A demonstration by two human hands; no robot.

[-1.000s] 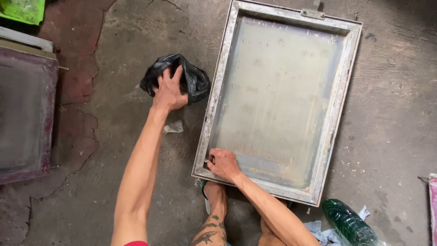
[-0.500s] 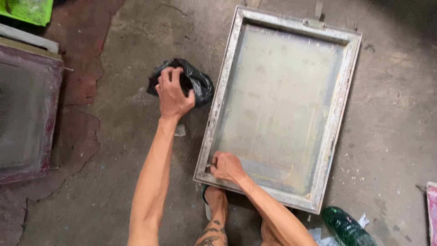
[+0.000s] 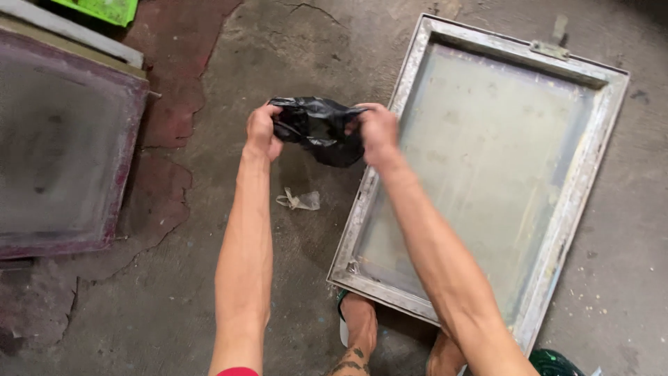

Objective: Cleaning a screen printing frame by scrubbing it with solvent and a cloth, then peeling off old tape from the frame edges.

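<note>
Above rough, cracked concrete floor (image 3: 292, 42), beside a rectangular metal-framed screen (image 3: 591, 160): crumpled glossy black plastic bag (image 3: 320, 129), pinched at its left edge by left hand (image 3: 262, 132), closed, and at its right edge by right hand (image 3: 376, 132), closed.

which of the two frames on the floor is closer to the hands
The pale grey metal frame on the right; the right hand hovers over its edge. The dark purple-stained frame lies farther left.

Glossy black plastic bag (image 3: 320, 129), crinkled
</note>
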